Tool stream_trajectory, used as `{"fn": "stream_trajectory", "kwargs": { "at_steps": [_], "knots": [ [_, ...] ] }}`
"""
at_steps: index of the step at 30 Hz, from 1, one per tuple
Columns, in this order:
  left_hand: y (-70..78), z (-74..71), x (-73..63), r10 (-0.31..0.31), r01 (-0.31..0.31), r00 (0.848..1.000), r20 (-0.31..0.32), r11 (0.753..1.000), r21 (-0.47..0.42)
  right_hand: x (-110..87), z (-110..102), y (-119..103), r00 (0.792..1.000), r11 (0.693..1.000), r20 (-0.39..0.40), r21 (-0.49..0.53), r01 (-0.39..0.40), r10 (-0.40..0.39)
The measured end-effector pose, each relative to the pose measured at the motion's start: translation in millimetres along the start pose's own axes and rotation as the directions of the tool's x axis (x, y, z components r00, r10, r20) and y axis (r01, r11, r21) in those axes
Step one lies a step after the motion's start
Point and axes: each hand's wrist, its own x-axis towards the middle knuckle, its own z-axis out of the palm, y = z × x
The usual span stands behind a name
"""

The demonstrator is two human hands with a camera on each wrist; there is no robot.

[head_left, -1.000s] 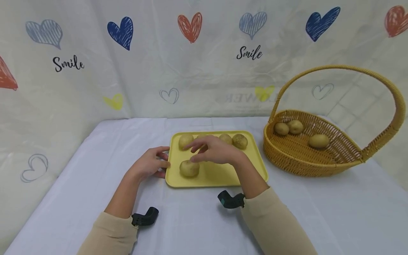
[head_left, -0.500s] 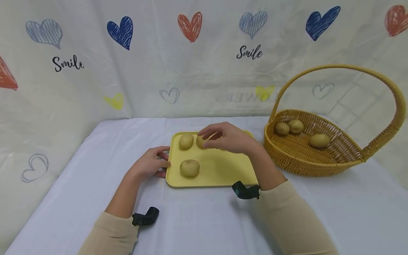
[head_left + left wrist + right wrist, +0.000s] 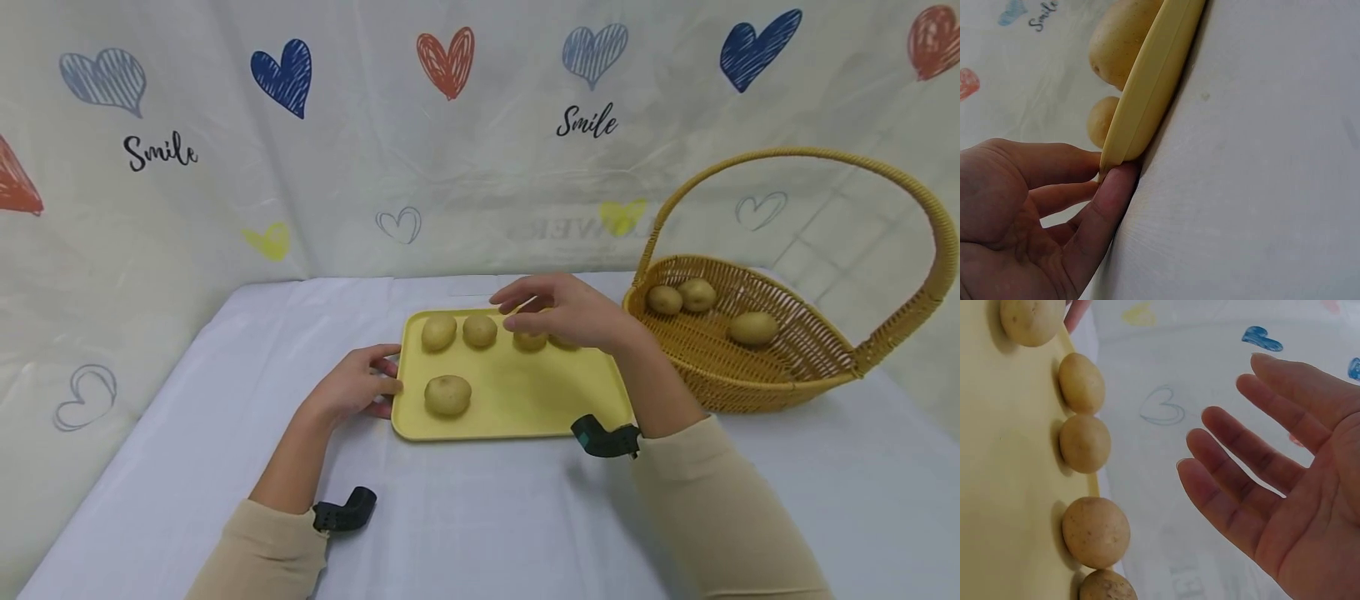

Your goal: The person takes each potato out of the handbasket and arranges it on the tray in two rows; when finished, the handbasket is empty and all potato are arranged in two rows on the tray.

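- Along the left edge of the tray (image 3: 540,400), the left hand (image 3: 356,383) grips the rim between thumb and fingertips.
- Above the tray's far right part, the right hand (image 3: 568,312) hovers palm down, fingers apart and loosely bent, its grasp unfilled.
- On the tray, a single potato (image 3: 447,395) sits at the near left; four potatoes (image 3: 480,331) line the far edge, the right two partly hidden from the head camera by the right hand.
- Right of the tray, a wicker basket (image 3: 742,400) with a tall handle holds three more potatoes (image 3: 753,328); the right forearm (image 3: 660,383) crosses before its left side.
- Behind the tray hangs a heart-printed backdrop (image 3: 480,167).
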Motion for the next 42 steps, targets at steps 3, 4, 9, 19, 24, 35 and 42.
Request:
{"fn": "stream_trajectory", "kwargs": {
  "at_steps": [3,4,9,19,24,35,42],
  "knots": [
    [0.6,0.3,0.1,0.003,-0.003,1.000,0.000,1.000,0.007,-1.9,-4,1,1.000,1.000,0.000,-0.018,-0.002,0.002],
    [0.7,0.5,0.0,0.002,-0.002,1.000,-0.001,1.000,0.006,-2.6,-6,2,1.000,1.000,-0.001,-0.025,-0.002,0.002],
    [2.2,1.7,-0.9,-0.005,0.005,1.000,-0.004,1.000,0.005,-7.9,-18,2,1.000,0.999,-0.018,-0.042,-0.011,0.011],
    [3.9,0.9,0.6,-0.007,0.007,1.000,-0.004,1.000,-0.003,-21.3,-43,4,0.998,0.996,-0.014,-0.054,-0.069,0.068],
    [3.7,0.9,0.2,-0.014,0.014,1.000,-0.006,1.000,-0.001,-30.6,-54,2,0.996,0.994,-0.040,-0.069,-0.087,0.084],
    [3.6,0.9,-2.2,-0.001,0.001,1.000,-0.001,1.000,-0.006,-45.4,-82,3,0.979,0.974,-0.119,-0.138,-0.179,0.163],
    [3.1,0.8,-2.0,-0.007,0.007,1.000,-0.004,1.000,-0.008,-53.0,-97,11,0.962,0.948,-0.167,-0.200,-0.247,0.215]
  ]
}}
